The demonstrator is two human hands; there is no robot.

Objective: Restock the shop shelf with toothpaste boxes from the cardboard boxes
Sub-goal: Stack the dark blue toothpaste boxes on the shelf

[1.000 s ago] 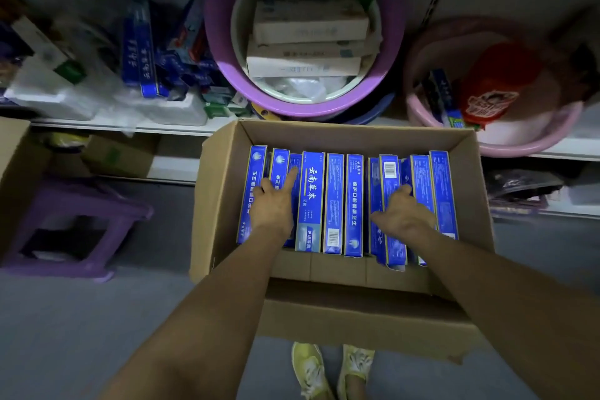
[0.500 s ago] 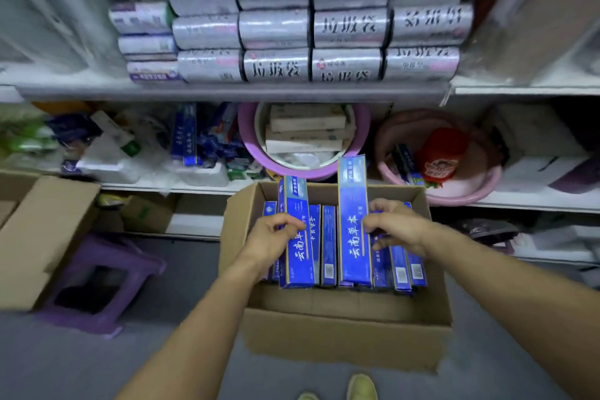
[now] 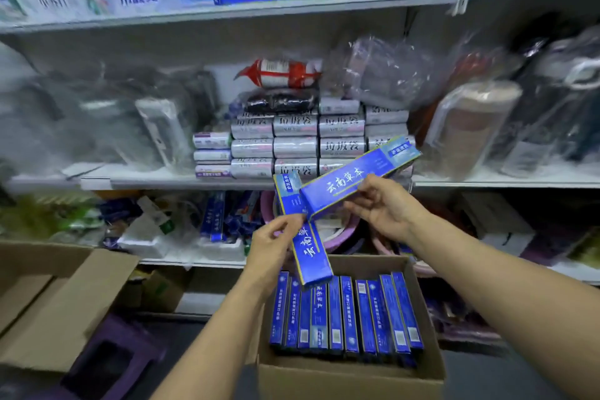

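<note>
Raised clear of cardboard box (image 3: 341, 381) since earlier: upright toothpaste box (image 3: 313, 256) pinched in left hand (image 3: 272, 247), tilted toothpaste box (image 3: 352, 179) gripped in right hand (image 3: 381, 206), ends overlapping mid-air; risk: boxes knock together, loosening the fingertip hold.

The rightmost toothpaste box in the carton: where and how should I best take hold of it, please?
Likely by its upturned narrow edge, pinched from above. The rightmost box stands on edge in the carton, packed against its neighbour, leaving little room beside it. First free a hand: the left hand holds the lower box, the right hand the upper box.
</note>
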